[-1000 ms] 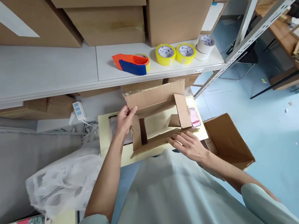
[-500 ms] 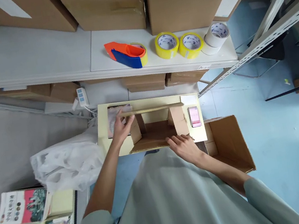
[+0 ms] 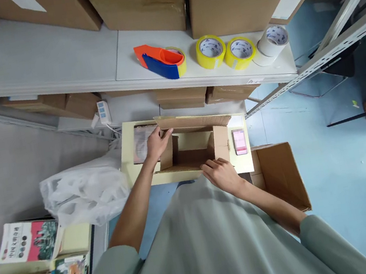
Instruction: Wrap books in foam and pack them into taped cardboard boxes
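Note:
A small cardboard box (image 3: pixel 222 142) stands on the cream-coloured table (image 3: pixel 129 174). Its flaps are folded outward, and the table top shows through its inside. My left hand (image 3: pixel 158 145) is closed on the far left corner, thumb and fingers at the far flap. On the near side, my right hand (image 3: pixel 221 175) has its fingers curled over the edge by the near flap. A phone with a pink screen (image 3: pixel 239 141) lies right of the box. Partly covered by my left hand and the box, a dark-edged printed item (image 3: pixel 140 144) lies to the left.
An orange and blue tape dispenser (image 3: pixel 161 61), yellow tape rolls (image 3: pixel 211 52) and a white roll (image 3: pixel 272 41) sit on the shelf (image 3: pixel 78 56). An open carton (image 3: pixel 281 176) is at right. A white plastic bag (image 3: pixel 85 191) and several books (image 3: pixel 28 242) are at left.
The far flap, seen edge-on before, now leans outward and shows its face. The box's middle opening has come into fuller view. Both hands stay on the box.

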Available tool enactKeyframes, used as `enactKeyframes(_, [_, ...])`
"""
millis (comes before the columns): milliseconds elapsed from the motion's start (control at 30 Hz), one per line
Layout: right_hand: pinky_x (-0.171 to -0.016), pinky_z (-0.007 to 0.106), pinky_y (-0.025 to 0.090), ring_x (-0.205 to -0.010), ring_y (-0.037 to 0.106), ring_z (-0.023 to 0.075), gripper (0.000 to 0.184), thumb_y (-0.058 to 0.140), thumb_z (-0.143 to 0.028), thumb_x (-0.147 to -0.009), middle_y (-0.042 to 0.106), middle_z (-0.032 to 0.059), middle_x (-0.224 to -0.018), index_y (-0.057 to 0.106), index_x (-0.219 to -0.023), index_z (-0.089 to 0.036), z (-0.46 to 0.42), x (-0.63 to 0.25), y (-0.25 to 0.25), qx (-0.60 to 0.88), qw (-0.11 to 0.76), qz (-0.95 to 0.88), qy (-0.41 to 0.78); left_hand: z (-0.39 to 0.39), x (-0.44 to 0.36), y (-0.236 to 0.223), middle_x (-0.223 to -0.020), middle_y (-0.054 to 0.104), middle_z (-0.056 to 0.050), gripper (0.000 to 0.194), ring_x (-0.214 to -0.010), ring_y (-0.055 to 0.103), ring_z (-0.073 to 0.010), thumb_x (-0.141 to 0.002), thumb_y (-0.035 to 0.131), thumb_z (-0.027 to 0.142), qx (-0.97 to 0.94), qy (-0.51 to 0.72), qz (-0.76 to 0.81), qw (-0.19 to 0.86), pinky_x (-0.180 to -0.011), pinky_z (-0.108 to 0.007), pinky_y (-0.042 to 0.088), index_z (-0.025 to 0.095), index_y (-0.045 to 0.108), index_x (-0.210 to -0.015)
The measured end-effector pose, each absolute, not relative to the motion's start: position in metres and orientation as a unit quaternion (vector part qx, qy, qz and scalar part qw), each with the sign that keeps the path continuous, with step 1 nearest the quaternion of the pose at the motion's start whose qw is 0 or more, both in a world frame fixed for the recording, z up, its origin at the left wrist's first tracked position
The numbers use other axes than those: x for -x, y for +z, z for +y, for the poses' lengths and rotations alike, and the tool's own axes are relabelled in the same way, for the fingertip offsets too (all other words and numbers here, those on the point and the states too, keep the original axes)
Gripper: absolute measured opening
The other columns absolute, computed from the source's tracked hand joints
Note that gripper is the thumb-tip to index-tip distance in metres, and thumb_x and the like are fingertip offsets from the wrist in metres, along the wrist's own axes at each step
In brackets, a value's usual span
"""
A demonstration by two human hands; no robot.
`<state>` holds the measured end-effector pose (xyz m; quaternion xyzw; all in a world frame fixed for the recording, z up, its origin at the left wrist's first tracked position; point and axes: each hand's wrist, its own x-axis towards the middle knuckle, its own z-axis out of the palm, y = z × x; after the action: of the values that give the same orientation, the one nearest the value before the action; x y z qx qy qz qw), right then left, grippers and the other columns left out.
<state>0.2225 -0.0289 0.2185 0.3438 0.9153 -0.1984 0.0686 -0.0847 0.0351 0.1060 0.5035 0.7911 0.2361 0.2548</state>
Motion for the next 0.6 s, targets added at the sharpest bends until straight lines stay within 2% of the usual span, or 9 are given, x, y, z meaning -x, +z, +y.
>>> enactKeyframes(100, [-0.077,0.031,0.045,-0.09,0.077,0.0201,0.044,0.043,-0.044,-0.124,0.081,0.0066,-0.103,0.078,-0.11,-0.022,-0.028,-0.226,0.219,-0.408,0.066,0.872,-0.263,0.033,0.084,0.092,-0.083,0.073,-0.008,0.035,-0.086,0.071,-0.0292,-0.1,0.069,0.057,-0.495,0.188,0.805,0.269,-0.084,-0.035,0.053,0.023,0.065,-0.092])
enactKeyframes(167, [-0.074,0.03,0.046,-0.089,0.078,0.0198,0.046,0.043,-0.046,-0.123,0.082,0.0051,-0.102,0.079,-0.107,-0.023,-0.021,-0.229,0.216,-0.464,0.059,0.835,-0.289,0.031,0.081,0.082,-0.097,0.079,-0.011,0.027,-0.098,0.075,-0.0311,-0.101,0.066,0.048,-0.493,0.197,0.797,0.287,-0.092,-0.037,0.055,0.022,0.069,-0.098])
enactKeyframes(233, [-0.073,0.029,0.048,-0.093,0.08,0.0208,0.036,0.05,-0.044,-0.121,0.082,0.0054,-0.108,0.077,-0.111,-0.023,-0.009,-0.233,0.208,-0.525,0.041,0.802,-0.281,0.029,0.078,0.074,-0.117,0.082,-0.013,0.021,-0.112,0.076,-0.0315,-0.1,0.062,0.036,-0.494,0.231,0.781,0.304,-0.102,-0.039,0.055,0.022,0.073,-0.111])
enactKeyframes(300, [-0.074,0.03,0.052,-0.102,0.08,0.0238,0.025,0.061,-0.043,-0.117,0.08,0.0086,-0.12,0.075,-0.122,-0.023,0.004,-0.237,0.196,-0.585,0.03,0.771,-0.249,0.028,0.078,0.069,-0.133,0.081,-0.013,0.03,-0.123,0.075,-0.0312,-0.096,0.061,0.026,-0.491,0.264,0.771,0.31,-0.11,-0.04,0.055,0.021,0.073,-0.123])
enactKeyframes(367, [-0.075,0.032,0.056,-0.105,0.08,0.0276,0.031,0.068,-0.045,-0.112,0.076,0.0143,-0.129,0.07,-0.131,-0.02,0.015,-0.243,0.183,-0.628,0.035,0.744,-0.224,0.024,0.081,0.068,-0.142,0.077,-0.015,0.041,-0.128,0.074,-0.0319,-0.092,0.065,0.024,-0.478,0.289,0.768,0.314,-0.114,-0.043,0.056,0.02,0.072,-0.133])
enactKeyframes(433, [-0.078,0.036,0.06,-0.106,0.08,0.0305,0.042,0.069,-0.05,-0.11,0.073,0.0189,-0.136,0.066,-0.138,-0.019,0.021,-0.254,0.171,-0.641,0.022,0.727,-0.245,0.015,0.089,0.071,-0.148,0.074,-0.018,0.054,-0.126,0.076,-0.0319,-0.093,0.07,0.03,-0.46,0.32,0.757,0.335,-0.114,-0.045,0.058,0.018,0.067,-0.145])
enactKeyframes(500, [-0.082,0.042,0.064,-0.107,0.081,0.0326,0.053,0.064,-0.058,-0.11,0.071,0.0207,-0.139,0.062,-0.145,-0.019,0.022,-0.271,0.163,-0.634,-0.033,0.707,-0.311,-0.002,0.1,0.079,-0.151,0.072,-0.019,0.065,-0.124,0.077,-0.0312,-0.097,0.072,0.045,-0.447,0.353,0.732,0.373,-0.112,-0.047,0.061,0.019,0.061,-0.156])
enactKeyframes(567, [-0.09,0.049,0.067,-0.118,0.079,0.0353,0.072,0.064,-0.067,-0.107,0.067,0.0226,-0.149,0.051,-0.16,-0.021,0.015,-0.289,0.161,-0.611,-0.107,0.682,-0.388,-0.025,0.112,0.089,-0.154,0.07,-0.019,0.073,-0.133,0.074,-0.0323,-0.102,0.066,0.062,-0.441,0.377,0.699,0.418,-0.113,-0.048,0.062,0.023,0.056,-0.164])
enactKeyframes(600, [-0.096,0.052,0.068,-0.127,0.077,0.0366,0.086,0.069,-0.07,-0.103,0.062,0.0238,-0.158,0.04,-0.17,-0.024,0.01,-0.298,0.162,-0.592,-0.135,0.674,-0.42,-0.038,0.118,0.096,-0.157,0.068,-0.019,0.077,-0.14,0.071,-0.0336,-0.104,0.061,0.069,-0.438,0.381,0.684,0.441,-0.113,-0.049,0.062,0.026,0.053,-0.167])
